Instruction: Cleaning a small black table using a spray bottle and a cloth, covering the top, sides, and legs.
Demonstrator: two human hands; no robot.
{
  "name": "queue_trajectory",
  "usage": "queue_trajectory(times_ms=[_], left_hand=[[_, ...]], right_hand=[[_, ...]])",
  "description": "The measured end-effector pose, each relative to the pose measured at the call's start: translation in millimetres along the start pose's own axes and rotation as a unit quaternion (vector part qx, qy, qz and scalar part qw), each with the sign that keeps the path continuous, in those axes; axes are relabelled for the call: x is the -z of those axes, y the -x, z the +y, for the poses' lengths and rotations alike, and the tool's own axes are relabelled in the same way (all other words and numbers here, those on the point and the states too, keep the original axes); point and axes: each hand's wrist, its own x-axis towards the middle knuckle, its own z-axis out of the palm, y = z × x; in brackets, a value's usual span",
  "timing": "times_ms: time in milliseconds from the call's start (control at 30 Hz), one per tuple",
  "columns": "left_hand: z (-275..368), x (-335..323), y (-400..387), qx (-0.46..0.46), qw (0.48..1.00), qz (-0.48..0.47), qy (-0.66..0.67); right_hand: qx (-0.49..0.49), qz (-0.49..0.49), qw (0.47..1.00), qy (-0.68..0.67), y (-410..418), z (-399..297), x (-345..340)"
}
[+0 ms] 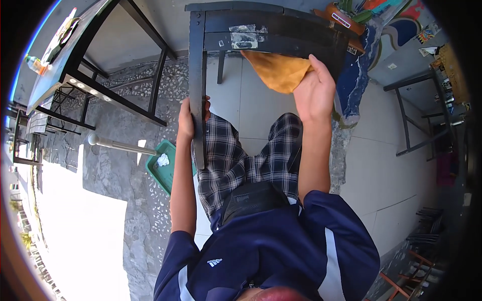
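A dark wooden table (278, 22), with a worn pale patch (244, 37) on its side rail, stands in front of my knees. My left hand (190, 117) is closed around the table's left leg (198, 82), the thumb side towards me and fingertips showing on the far side. With my right hand (314, 90) I hold an orange-brown cloth (280, 71) by its right end. The cloth hangs just below the rail, and its upper edge meets the rail's lower edge. Part of the right hand's fingers is hidden behind the cloth and rail.
A green dustpan (152, 165) with a pale handle and crumpled white paper lies on the floor at left. A tall black-framed table (109, 103) stands beyond it. A terracotta planter (340, 19) sits at the far right corner, beside a blue painted wall edge. A dark metal stool frame (406, 120) stands further right.
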Motion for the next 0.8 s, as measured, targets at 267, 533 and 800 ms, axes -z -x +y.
queue_trajectory(times_ms=[267,533,800], left_hand=[[3,-12,-2,0.002,0.998,0.058,0.008],[3,-11,7,-0.011,0.998,0.054,-0.011],[-16,22,9,-0.047,0.990,0.112,-0.077]], right_hand=[[-0.142,-0.108,0.982,-0.068,-3,69,-90],[-0.046,-0.153,0.977,0.138,30,39,-77],[0.566,-0.204,0.416,0.682,-53,94,-89]])
